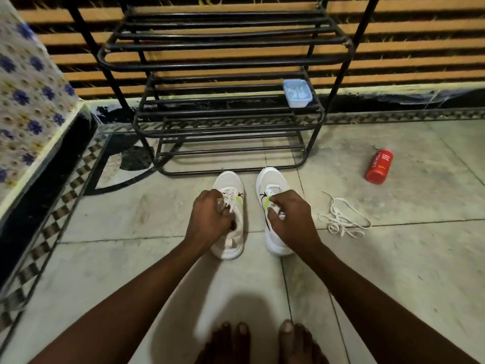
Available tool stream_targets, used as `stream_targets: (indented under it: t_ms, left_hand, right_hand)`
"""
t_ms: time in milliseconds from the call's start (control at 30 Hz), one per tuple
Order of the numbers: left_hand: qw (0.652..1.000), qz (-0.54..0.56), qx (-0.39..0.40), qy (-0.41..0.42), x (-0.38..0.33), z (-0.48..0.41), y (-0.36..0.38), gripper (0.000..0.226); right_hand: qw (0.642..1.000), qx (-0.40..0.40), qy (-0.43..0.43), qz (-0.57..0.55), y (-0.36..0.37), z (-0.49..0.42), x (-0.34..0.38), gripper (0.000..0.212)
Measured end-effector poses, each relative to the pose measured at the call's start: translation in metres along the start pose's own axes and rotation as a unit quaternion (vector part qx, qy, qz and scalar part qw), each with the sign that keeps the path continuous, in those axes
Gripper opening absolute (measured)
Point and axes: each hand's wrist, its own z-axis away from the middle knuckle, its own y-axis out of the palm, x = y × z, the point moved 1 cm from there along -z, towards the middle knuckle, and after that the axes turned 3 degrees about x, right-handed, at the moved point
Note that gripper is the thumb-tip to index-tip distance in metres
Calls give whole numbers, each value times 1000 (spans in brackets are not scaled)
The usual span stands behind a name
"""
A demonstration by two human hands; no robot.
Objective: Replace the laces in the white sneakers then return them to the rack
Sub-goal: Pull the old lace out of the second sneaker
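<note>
Blue tub (300, 102) on the rack (210, 65) holds something white.

Tiled floor (393, 271), white sneakers (227, 181), loose lace (341, 219), red bottle (379, 166), rack (231, 132)

Hands (208, 219) on white sneakers (227, 179), seemingly at laces (231, 196).

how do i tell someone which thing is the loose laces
Find the black metal shoe rack against the striped wall; the left sneaker and right sneaker sit on the floor before it. Just right of the right sneaker, nearer than the red bottle, lies a loose tangle of white laces, the only laces not threaded in a shoe.
</note>
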Motion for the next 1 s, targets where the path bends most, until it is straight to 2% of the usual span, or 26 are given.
stream_targets:
  t_ms: [100, 200, 300, 433, 567, 733, 900, 1000]
  left_hand:
    - [1000, -4, 28, 7, 7, 2, -5, 9]
    - [999, -14, 26, 40, 12, 3, -9, 19]
    - [999, 17, 25, 41, 16, 8, -10, 4]
    - [997, 30, 37, 63, 14, 18, -9, 23]
    - [991, -60, 93, 78, 10, 9, -9, 36]
    - [976, -147, 130, 99, 1, -11, -10, 25]
    - [973, -135, 126, 142, -1, -16, -8, 14]
    - [975, -99, 113, 166, 6, -16, -6, 9]
  right_hand:
    - [998, 65, -17, -14, 13, 3, 9, 29]
    - [993, 119, 1, -6, 28, 2, 12, 30]
    - [990, 139, 20, 20, 42, 1, 20, 21]
    - [984, 172, 21, 43, 61, -2, 28, 28]
    - [988, 144, 40, 49, 74, -2, 31, 35]
    - [994, 101, 45, 23, 81, -1, 27, 32]
    - [997, 60, 54, 9, 84, 4, 18, 9]
    - [996, 54, 67, 9, 89, 8, 19, 12]
